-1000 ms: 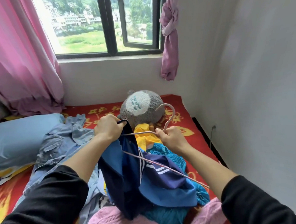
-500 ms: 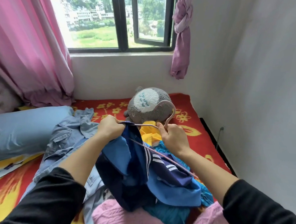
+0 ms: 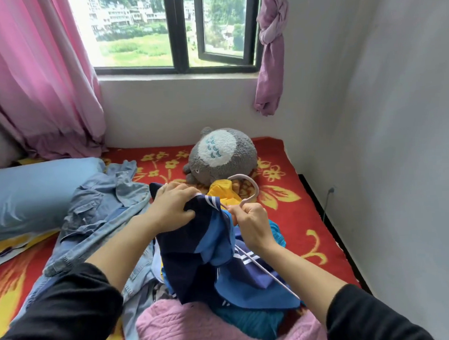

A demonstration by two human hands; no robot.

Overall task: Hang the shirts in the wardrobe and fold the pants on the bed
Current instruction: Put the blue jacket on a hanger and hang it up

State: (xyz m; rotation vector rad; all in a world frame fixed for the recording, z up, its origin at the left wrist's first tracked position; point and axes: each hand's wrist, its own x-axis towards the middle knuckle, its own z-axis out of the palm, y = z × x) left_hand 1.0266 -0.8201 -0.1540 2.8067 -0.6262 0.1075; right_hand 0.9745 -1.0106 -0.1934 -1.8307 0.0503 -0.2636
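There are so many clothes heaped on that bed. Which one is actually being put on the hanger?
The navy and blue striped shirt. It alone is gripped, by the left hand, with the hanger in the right hand running through it. The others lie untouched.

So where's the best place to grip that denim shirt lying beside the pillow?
Probably at the collar, coming from above on the left. The denim shirt lies spread flat with its collar end bare near the blue pillow, while its lower part runs under the left hand and the clothes pile.
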